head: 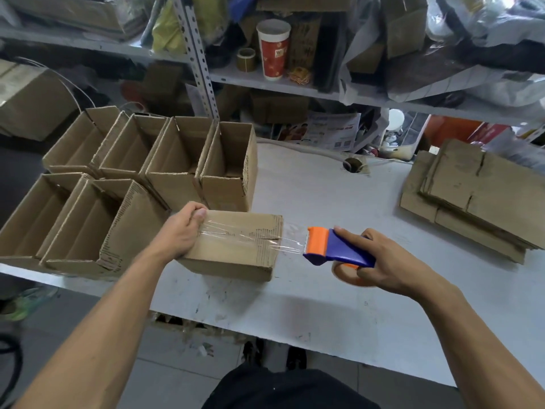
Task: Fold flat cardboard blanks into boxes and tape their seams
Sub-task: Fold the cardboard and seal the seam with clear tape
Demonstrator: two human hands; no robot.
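Cardboard forms the box (pixel 233 246) lying at the desk's (pixel 324 305) near-left edge, seam side up, with clear tape (pixel 236 236) laid along the seam and stretched past the box's 3 o'clock end to the tape dispenser (pixel 336 247).

Risk: the free span of tape may twist, wrinkle or stick to itself if the dispenser tilts or tension drops before the cut. The box may slide toward 3 o'clock if hold-down pressure is too light.

The left hand (pixel 180 234) grips the box's 9 o'clock end, thumb pressing the tape start, fingers curled over the far edge. The right hand (pixel 380 261) is wrapped around the dispenser, just beside the box's 3 o'clock end, not touching it.

6 open finished boxes (pixel 153 160) stand at 10 o'clock; flat blanks (pixel 477 196) lie stacked at 2 o'clock.
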